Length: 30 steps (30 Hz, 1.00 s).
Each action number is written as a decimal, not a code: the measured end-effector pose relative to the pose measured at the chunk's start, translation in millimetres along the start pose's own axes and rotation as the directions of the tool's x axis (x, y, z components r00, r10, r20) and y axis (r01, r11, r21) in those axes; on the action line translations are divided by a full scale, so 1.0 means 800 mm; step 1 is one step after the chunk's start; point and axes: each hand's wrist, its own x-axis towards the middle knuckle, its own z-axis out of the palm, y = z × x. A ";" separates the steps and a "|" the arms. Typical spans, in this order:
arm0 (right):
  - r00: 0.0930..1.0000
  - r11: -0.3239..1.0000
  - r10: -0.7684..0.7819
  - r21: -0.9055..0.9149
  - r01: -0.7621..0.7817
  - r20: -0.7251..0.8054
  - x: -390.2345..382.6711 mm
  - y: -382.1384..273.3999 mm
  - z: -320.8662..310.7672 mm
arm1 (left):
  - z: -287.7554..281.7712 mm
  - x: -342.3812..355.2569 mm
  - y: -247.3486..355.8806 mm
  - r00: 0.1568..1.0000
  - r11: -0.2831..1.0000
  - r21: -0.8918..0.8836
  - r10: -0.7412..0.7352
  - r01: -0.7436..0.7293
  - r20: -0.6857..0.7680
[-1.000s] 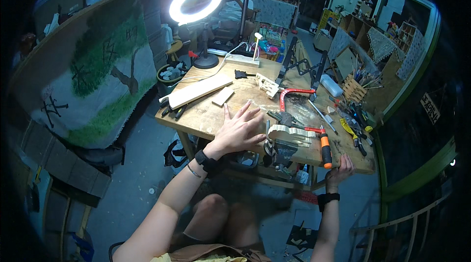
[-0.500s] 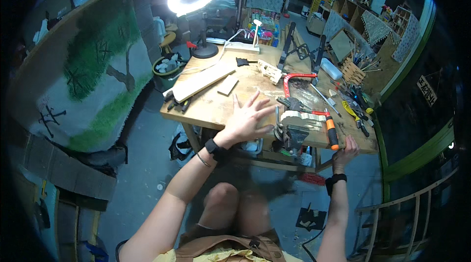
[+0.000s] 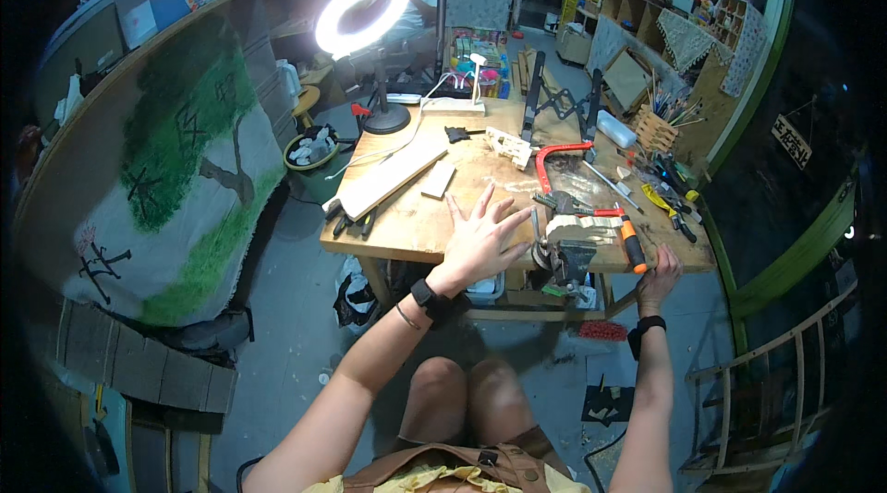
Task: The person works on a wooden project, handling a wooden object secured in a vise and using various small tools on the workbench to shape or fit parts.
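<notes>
My left hand (image 3: 482,236) hovers at the table's front edge with its fingers spread and nothing in them, just left of the vise (image 3: 565,262). A wavy-edged piece of pale wood (image 3: 584,231) sits in the vise jaws. My right hand (image 3: 659,273) rests on the front edge of the wooden table (image 3: 407,232) near its right corner, fingers extended over the edge. Close to its left lies a tool with an orange and black handle (image 3: 633,246), beside the clamped wood. Behind the vise is a red, curved saw-like frame (image 3: 554,160).
A pale board (image 3: 393,181) and a small wood block (image 3: 438,181) lie on the left of the table. A lit ring lamp (image 3: 365,14) stands at the back. Yellow-handled tools (image 3: 661,200) and a brush holder (image 3: 656,131) are at the right. A person (image 3: 411,12) is behind the lamp.
The view has shifted slightly, so the table sits a little lower and further right. My left hand stays spread beside the vise, and my right hand stays at the table edge.
</notes>
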 end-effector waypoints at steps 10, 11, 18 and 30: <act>0.999 0.999 0.026 0.021 -0.025 -0.040 -0.003 0.001 0.004 | -0.002 -0.001 0.001 0.999 1.000 -0.012 -0.002 0.001 -0.039; 0.998 0.999 0.034 0.017 -0.033 -0.061 -0.003 -0.002 0.003 | -0.005 0.000 0.003 1.000 1.000 -0.011 -0.007 0.007 -0.014; 0.998 0.998 0.056 0.017 -0.056 -0.037 0.002 -0.021 -0.007 | 0.000 -0.004 -0.002 0.998 0.998 -0.051 0.023 -0.026 -0.067; 0.985 0.985 0.172 -0.009 -0.172 -0.013 -0.012 -0.028 -0.007 | 0.002 -0.004 -0.001 0.996 0.998 -0.046 0.043 -0.047 -0.077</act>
